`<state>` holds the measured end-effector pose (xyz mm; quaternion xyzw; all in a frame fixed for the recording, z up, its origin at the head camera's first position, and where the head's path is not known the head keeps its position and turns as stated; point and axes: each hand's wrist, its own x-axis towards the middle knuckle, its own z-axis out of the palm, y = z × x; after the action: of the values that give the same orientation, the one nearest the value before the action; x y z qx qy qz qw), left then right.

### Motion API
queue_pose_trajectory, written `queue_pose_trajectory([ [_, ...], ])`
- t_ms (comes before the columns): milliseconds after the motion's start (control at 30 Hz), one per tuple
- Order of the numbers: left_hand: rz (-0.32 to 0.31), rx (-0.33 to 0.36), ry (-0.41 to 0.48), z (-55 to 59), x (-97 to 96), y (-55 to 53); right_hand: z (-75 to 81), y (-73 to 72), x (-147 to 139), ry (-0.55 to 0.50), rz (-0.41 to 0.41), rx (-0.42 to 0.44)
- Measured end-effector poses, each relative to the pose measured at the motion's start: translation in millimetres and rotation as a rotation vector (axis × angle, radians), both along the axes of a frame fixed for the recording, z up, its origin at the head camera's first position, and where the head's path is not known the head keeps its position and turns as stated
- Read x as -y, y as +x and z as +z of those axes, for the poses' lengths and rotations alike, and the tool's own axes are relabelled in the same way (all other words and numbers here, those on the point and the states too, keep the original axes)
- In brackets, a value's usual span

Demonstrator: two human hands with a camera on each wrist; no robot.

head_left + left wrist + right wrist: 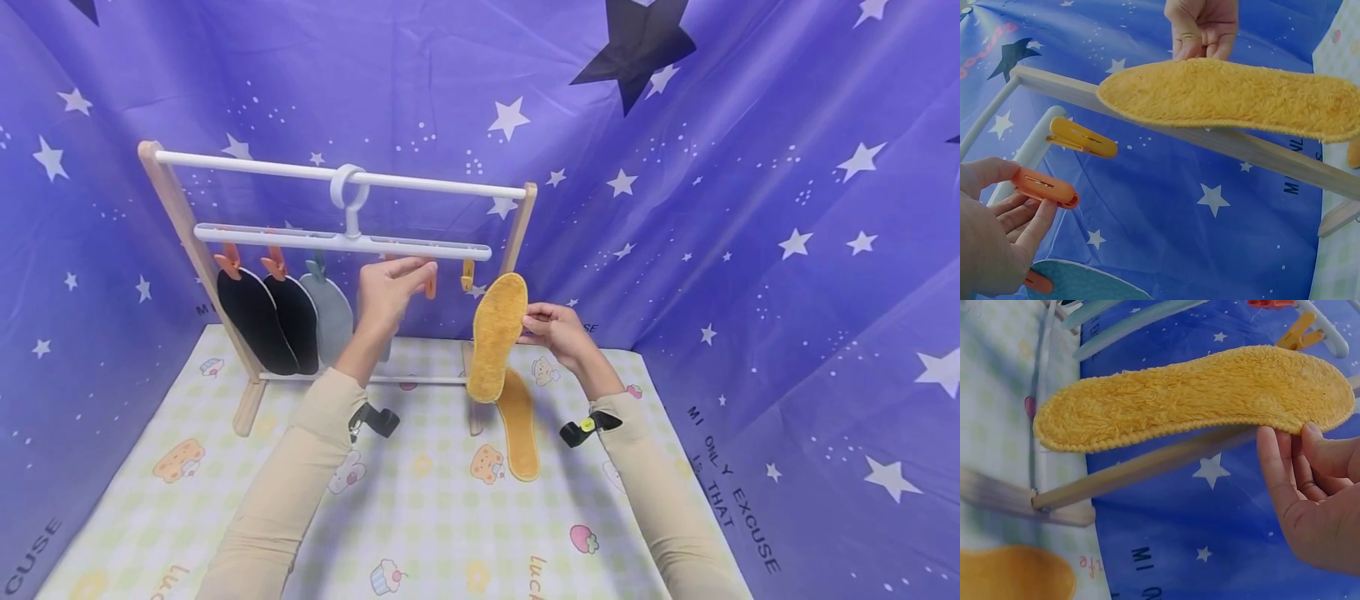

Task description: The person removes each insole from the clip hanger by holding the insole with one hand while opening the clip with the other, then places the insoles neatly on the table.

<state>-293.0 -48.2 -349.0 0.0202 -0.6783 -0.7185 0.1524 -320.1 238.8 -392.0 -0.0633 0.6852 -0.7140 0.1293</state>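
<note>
My right hand pinches the edge of a fuzzy yellow insole between thumb and fingers, holding it upright beside the rack. With thumb and fingertips my left hand pinches an orange clip under the white hanger. To its right a yellow clip hangs with nothing in it. A second yellow insole lies on the table below the held one. Black insoles and a grey-blue insole hang from clips at the left; another bluish insole is mostly behind my left hand.
The hanger hooks over the white rod of a wooden-framed rack standing on a checked tablecloth. A purple star-patterned curtain surrounds the table at the back and sides.
</note>
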Motion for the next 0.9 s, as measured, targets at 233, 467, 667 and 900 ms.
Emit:
queue_pose_trajectory([
  [233,-0.001,0.008,-0.007,-1.7,0.5,-0.1,-5.8,-2.5,-15,0.031,-0.007,0.045],
  [467,-0.008,-0.01,0.005,-2.3,-0.1,-0.3,-16.8,-4.8,-30,0.091,0.0,0.088],
  [667,-0.006,-0.016,-0.002,-2.2,0.3,1.4,-23.0,-2.5,-38,0.11,0.008,0.12],
  [900,-0.014,-0.022,0.004,-4.2,1.3,1.6,-36.5,-1.5,-46,0.129,0.04,0.176],
])
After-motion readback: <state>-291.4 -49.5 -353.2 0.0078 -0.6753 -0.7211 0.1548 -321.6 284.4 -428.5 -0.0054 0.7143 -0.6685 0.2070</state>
